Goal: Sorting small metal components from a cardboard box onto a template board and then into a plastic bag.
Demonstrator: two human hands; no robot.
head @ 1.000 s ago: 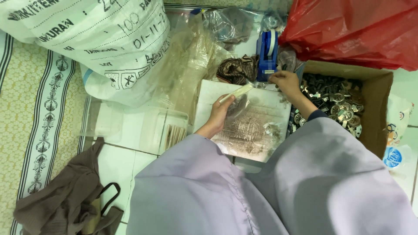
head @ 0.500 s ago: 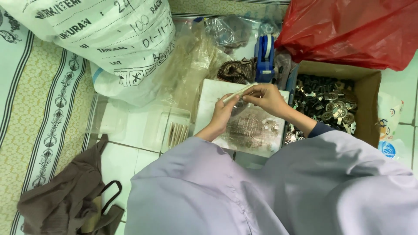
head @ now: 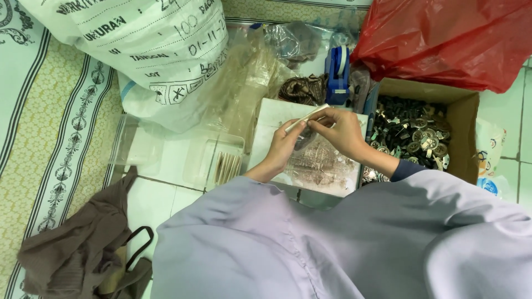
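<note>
My left hand (head: 284,148) and my right hand (head: 339,132) meet above a white board (head: 270,119) that carries a clear plastic bag of small brownish metal parts (head: 318,166). Between the fingers of both hands I hold a thin pale strip (head: 306,118) together with the top of a small clear bag. To the right stands an open cardboard box (head: 463,127) filled with several small metal pieces (head: 413,138). What sits inside the small bag is too blurred to tell.
A large white printed sack (head: 138,50) lies at the upper left, a red plastic bag (head: 443,39) at the upper right. A blue tape dispenser (head: 337,72) stands behind the board. A clear plastic tray (head: 166,155) and a brown cloth bag (head: 83,249) lie to the left on the tiled floor.
My right hand came back from the cardboard box to the left and joined my left hand over the white board, where both now pinch the pale strip.
</note>
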